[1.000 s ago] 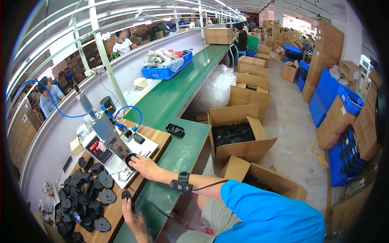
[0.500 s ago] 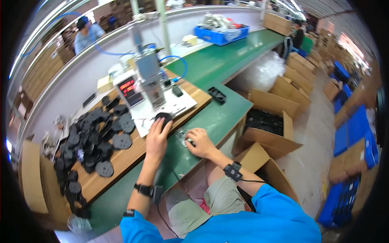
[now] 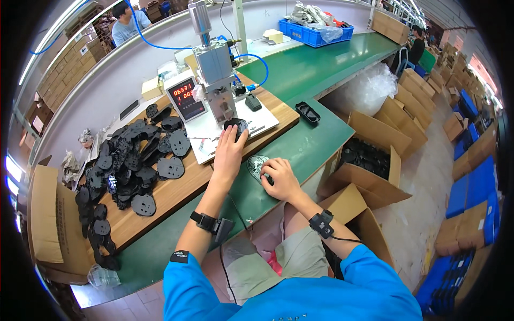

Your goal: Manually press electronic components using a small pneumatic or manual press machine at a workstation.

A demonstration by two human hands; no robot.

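Observation:
My left hand reaches to the base of a bench press. Its fingers rest over a black plastic part and hold it on the white base plate beneath the press head. My right hand is at a small clear dish on the green bench, its fingers curled together at the rim. Shiny small pieces lie in the dish. Whatever is between the right fingertips is too small to make out. A black tray-like shell lies farther right on the bench.
Left of the press, a heap of black plastic parts covers much of the wooden board. A display box with red digits stands beside the press. Open cartons stand at the right; a blue crate sits at the back.
The view has shifted, so the bench appears lower and farther right. My left hand stays on the black part under the press; my right hand stays at the dish.

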